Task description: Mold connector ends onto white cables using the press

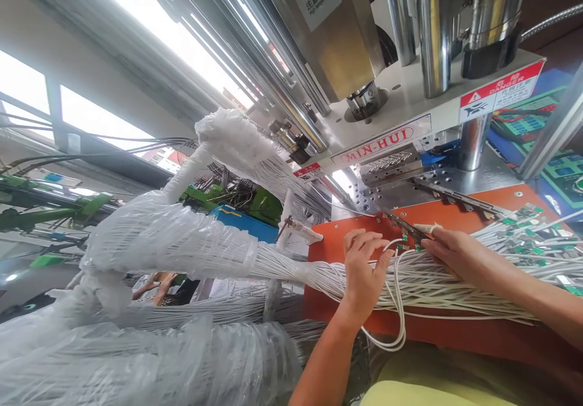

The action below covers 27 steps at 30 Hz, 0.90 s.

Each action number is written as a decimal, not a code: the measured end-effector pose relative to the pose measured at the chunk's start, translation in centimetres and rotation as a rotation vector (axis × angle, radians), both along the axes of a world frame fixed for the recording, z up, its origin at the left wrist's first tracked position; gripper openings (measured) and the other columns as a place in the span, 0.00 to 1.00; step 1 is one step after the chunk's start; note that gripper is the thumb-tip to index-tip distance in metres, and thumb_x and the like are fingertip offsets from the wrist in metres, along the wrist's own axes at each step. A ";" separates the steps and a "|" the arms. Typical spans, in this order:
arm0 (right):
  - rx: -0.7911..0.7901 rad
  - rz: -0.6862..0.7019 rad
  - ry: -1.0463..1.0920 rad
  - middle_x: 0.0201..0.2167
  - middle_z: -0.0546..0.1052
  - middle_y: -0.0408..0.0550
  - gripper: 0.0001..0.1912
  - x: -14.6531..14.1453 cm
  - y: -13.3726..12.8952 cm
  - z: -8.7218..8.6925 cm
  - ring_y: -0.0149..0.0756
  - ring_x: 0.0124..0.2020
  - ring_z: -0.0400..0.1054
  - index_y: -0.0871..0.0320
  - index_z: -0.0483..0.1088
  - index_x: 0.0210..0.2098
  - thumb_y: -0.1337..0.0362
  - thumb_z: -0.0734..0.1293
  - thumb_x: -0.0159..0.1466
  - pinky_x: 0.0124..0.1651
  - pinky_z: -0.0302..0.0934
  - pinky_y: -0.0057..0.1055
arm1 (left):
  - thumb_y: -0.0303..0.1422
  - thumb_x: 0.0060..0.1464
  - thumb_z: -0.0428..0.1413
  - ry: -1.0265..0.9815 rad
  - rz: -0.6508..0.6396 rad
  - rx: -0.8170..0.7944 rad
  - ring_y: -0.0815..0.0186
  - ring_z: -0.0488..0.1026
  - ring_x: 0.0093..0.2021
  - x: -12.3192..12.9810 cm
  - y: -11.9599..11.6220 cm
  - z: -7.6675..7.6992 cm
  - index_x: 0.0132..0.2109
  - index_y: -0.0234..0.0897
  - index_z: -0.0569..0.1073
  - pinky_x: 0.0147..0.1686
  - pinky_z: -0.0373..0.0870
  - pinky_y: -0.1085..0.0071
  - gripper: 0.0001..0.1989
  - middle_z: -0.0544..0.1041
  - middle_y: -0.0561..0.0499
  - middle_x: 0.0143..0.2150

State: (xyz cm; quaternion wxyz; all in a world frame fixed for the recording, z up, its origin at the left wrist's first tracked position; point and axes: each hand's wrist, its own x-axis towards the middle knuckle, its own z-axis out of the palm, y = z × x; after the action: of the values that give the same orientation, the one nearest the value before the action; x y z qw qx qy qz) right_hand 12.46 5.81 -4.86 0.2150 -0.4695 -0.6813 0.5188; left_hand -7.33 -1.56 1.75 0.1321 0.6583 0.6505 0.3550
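A looped white cable (402, 327) dips at the near edge of the orange board (437, 211). Past it, the left hand (365, 266) curls, thumb and forefinger nearly together beside the cable; whether they pinch it cannot be told. Farther right, the right hand (449, 249) clamps a metal strip (410, 230) bearing green-ended connectors (404, 245). Beyond the board's far edge stands a press (387, 141).

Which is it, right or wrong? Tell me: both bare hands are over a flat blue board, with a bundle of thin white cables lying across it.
The colour is wrong: the head view shows a flat orange board. The bundle of thin white cables does lie across it, and the bare left hand and bare right hand are over it.
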 end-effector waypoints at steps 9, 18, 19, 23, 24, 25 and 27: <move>-0.022 0.030 -0.041 0.16 0.66 0.38 0.14 0.2 -0.1 1.3 0.28 0.16 0.57 0.54 0.58 0.30 0.51 0.57 0.65 0.20 0.45 0.27 | 0.28 0.61 0.56 -0.071 -0.032 -0.032 0.58 0.63 0.60 1.0 0.4 0.7 0.35 0.39 0.77 0.60 0.60 0.57 0.07 0.78 0.48 0.48; -0.016 0.056 -0.097 0.18 0.67 0.38 0.15 0.2 0.0 0.7 0.28 0.16 0.57 0.54 0.58 0.30 0.51 0.55 0.67 0.22 0.46 0.28 | 0.34 0.62 0.56 0.276 0.006 -0.064 0.61 0.67 0.40 0.9 -0.4 1.5 0.33 0.40 0.79 0.43 0.59 0.64 0.10 0.75 0.50 0.31; -0.014 0.054 -0.099 0.18 0.67 0.37 0.15 0.2 -0.1 0.6 0.28 0.16 0.57 0.54 0.58 0.30 0.51 0.55 0.67 0.22 0.45 0.28 | 0.35 0.62 0.56 0.321 -0.013 -0.110 0.62 0.66 0.39 1.1 -0.3 1.2 0.32 0.41 0.79 0.42 0.58 0.65 0.11 0.75 0.50 0.30; -0.003 0.064 -0.078 0.18 0.66 0.37 0.16 0.3 -0.1 0.5 0.27 0.16 0.56 0.54 0.58 0.30 0.50 0.55 0.67 0.22 0.45 0.28 | 0.36 0.64 0.52 0.401 -0.034 -0.253 0.64 0.68 0.34 1.7 0.4 0.4 0.32 0.41 0.79 0.38 0.56 0.66 0.15 0.77 0.50 0.28; -0.003 0.063 -0.077 0.18 0.66 0.37 0.16 0.3 -0.1 0.5 0.27 0.16 0.56 0.54 0.58 0.30 0.50 0.55 0.67 0.22 0.45 0.28 | 0.36 0.64 0.52 0.386 -0.036 -0.290 0.65 0.68 0.32 1.7 0.6 0.3 0.31 0.40 0.78 0.36 0.56 0.67 0.16 0.77 0.50 0.28; -0.004 0.063 -0.077 0.18 0.66 0.37 0.16 0.4 -0.1 0.6 0.27 0.16 0.56 0.54 0.58 0.30 0.50 0.55 0.67 0.22 0.45 0.28 | 0.36 0.64 0.51 0.349 -0.045 -0.327 0.65 0.68 0.30 1.7 0.8 0.3 0.30 0.39 0.78 0.34 0.56 0.68 0.17 0.77 0.50 0.27; -0.008 0.059 -0.079 0.17 0.66 0.37 0.15 0.4 0.0 0.8 0.28 0.16 0.56 0.54 0.59 0.31 0.51 0.55 0.67 0.22 0.45 0.28 | 0.36 0.64 0.51 0.215 -0.077 -0.389 0.67 0.67 0.27 1.6 1.1 0.3 0.28 0.38 0.78 0.31 0.57 0.70 0.18 0.75 0.51 0.25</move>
State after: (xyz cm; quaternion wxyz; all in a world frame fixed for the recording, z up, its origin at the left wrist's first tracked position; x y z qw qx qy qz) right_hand 12.85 5.76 -4.08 0.1705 -0.4703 -0.7006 0.5088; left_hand -5.75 -0.44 2.08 0.2000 0.6787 0.6915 0.1455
